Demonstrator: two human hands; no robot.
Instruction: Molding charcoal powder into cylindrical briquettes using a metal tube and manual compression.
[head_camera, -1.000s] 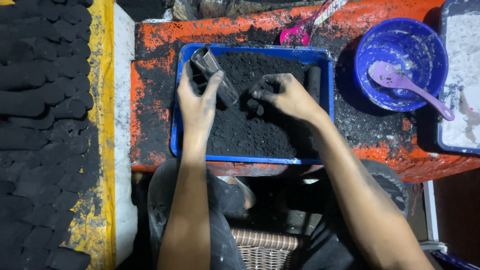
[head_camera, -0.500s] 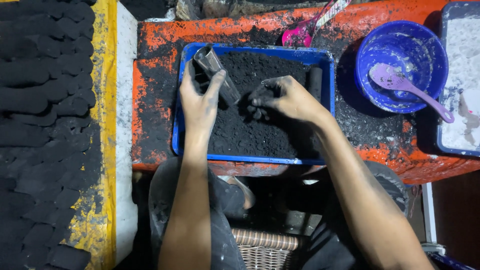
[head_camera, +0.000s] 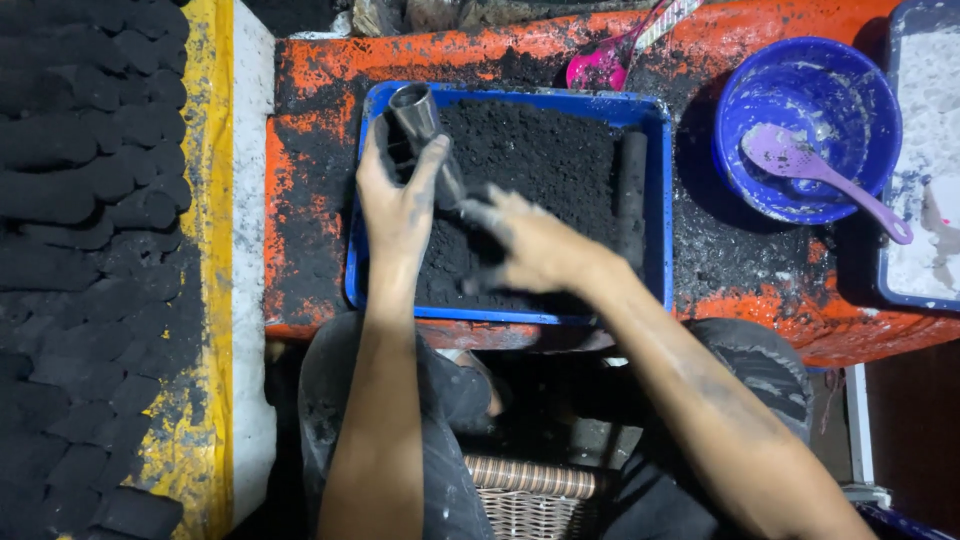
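A blue tray full of black powder sits on an orange, soot-stained stand. My left hand grips a short metal tube, tilted with its open end up at the tray's far left corner. My right hand is blurred, low over the powder just right of the tube's lower end, fingers curled and blackened; whether it holds powder is unclear. A black cylinder lies along the tray's right side.
Rows of black pressed lumps cover the surface at left, past a yellow and white edge. A blue bowl with a purple spoon stands at right, beside a tray of white powder. A pink scoop lies behind.
My right hand has moved from the middle of the powder toward me and to the left, close to the tube's lower end. The left hand tilted the tube slightly more upright.
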